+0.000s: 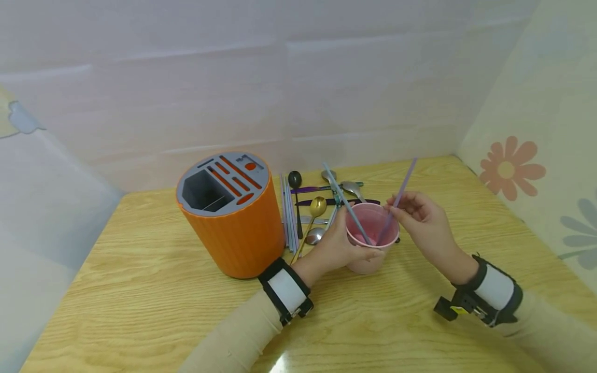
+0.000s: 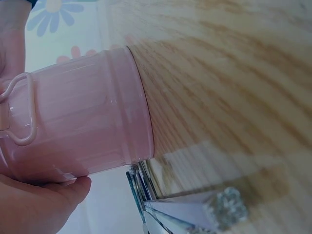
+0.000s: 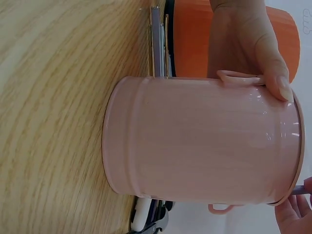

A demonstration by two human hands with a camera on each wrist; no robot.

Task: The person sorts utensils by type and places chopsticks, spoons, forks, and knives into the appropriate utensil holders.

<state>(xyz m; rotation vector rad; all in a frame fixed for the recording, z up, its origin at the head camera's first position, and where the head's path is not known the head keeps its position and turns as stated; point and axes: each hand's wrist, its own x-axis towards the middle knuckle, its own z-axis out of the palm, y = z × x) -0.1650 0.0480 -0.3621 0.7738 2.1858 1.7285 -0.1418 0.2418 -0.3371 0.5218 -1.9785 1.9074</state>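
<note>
While left fingers (image 1: 342, 221) gripped the pink bucket (image 1: 366, 266), right fingers (image 1: 411, 200) pinched a purple stick (image 1: 404, 182), well inside the worktop edge (image 1: 509, 224).

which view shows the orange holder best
The head view: the orange holder shows its slotted top and upright side there. The right wrist view has only part of its side, behind the left hand; the left wrist view shows none.

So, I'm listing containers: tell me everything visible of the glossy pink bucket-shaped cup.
The glossy pink bucket-shaped cup, perhaps metal, has an open rim, small loop handles and a ridge near its base. It stands upright on the wood-grain table, right of the orange cylindrical holder. The left hand grips its wall. Inside lean a blue-grey stick and a purple stick; the right hand pinches the latter.
</note>
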